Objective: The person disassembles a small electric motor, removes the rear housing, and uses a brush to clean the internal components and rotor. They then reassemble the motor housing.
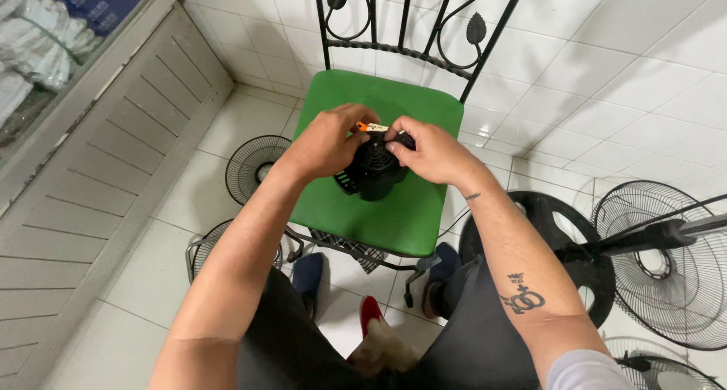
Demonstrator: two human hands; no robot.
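A black fan motor housing with a slotted round back stands on the green seat of a black metal chair. My left hand grips its left side and pinches a small orange-tipped part at the top. My right hand holds the housing's upper right edge, fingers curled over it. Both hands meet above the housing and hide its top.
Wire fan grilles lie on the white tiled floor left of the chair. A round black fan base and a fan head with grille sit at the right. A grey panelled counter runs along the left.
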